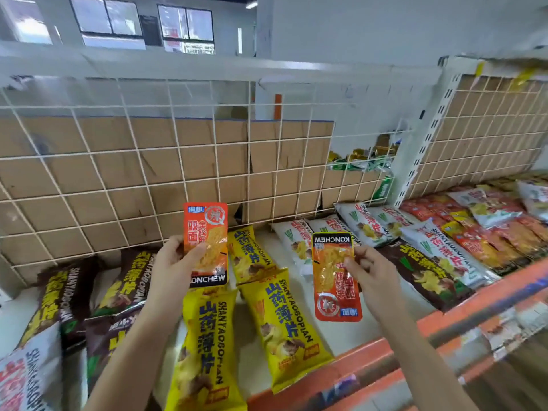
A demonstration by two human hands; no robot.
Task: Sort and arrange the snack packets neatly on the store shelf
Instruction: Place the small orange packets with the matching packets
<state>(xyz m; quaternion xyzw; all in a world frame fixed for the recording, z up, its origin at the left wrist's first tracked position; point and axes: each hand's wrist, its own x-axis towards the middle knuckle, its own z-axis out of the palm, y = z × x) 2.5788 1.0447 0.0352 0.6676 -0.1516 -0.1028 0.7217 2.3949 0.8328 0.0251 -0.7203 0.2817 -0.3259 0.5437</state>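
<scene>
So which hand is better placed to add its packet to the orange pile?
Right, probably: the right hand with its packet sits nearer the orange pile; the left hand is farther off.

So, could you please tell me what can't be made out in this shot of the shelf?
All in the head view:
Left edge of the upright orange packet: under the left hand.
Right edge of the inverted orange packet: under the right hand.
Behind the wire grid, green and gold items: too small, blurred.
Bottom-left white packet: cut by the frame corner.
Blurred beyond reading: shelf-edge labels.
</scene>
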